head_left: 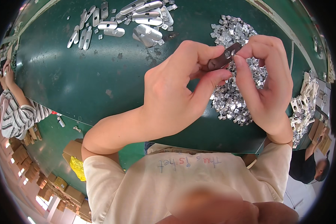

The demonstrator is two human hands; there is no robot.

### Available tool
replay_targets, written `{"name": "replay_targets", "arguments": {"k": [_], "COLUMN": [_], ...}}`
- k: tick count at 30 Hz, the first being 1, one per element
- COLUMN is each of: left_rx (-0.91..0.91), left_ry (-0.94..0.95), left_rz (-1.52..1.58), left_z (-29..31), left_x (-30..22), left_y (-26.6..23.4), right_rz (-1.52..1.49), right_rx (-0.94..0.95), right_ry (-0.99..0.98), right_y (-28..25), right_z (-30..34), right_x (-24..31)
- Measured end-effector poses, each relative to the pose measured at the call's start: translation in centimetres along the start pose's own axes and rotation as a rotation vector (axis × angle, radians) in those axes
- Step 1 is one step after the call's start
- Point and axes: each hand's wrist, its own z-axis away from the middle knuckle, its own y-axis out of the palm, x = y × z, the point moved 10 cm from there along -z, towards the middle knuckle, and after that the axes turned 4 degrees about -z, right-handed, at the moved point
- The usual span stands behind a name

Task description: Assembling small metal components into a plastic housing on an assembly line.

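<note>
My left hand (173, 87) grips a dark, round-ended metal plate (217, 62) between thumb and fingers, over the pile. At the plate's upper right end, thumb and index finger of my right hand (270, 72) are pinched together beside a small silver piece (230, 53). Whether that piece sits in the plate's opening or only in my fingertips is hard to make out. Beneath both hands spreads a heap of small square silver metal pieces (233, 102).
Several silver oblong plates (148, 33) with slots lie at the far left of the green table (100, 82). White parts with rings (304, 104) are heaped at the right. One person in stripes (18, 114) sits left; another in black (306, 166) is right.
</note>
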Motion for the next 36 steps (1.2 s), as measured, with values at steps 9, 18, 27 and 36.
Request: {"name": "replay_targets", "arguments": {"k": [9,18,27,36], "left_rx": [0.018,-0.221,-0.187,-0.145], "left_ry": [0.058,-0.022,0.012,-0.017], "left_rz": [-0.041,0.047,0.051,0.087], "left_z": [0.1,0.1,0.4,0.0], "left_x": [-0.3,0.4,0.2,0.7], "left_y": [0.4,-0.7,-0.6,-0.2], "right_rz": [0.058,0.137,-0.683,-1.221], "right_rx": [-0.011,-0.024,0.146,-0.037], "right_ry": [-0.103,-0.324,0.235,0.631], "right_y": [-0.2,-0.5,1.8,4.8], "right_z": [-0.4,0.4,0.7,2.7], "right_x": [1.0,1.7,-3.7,-4.9]}}
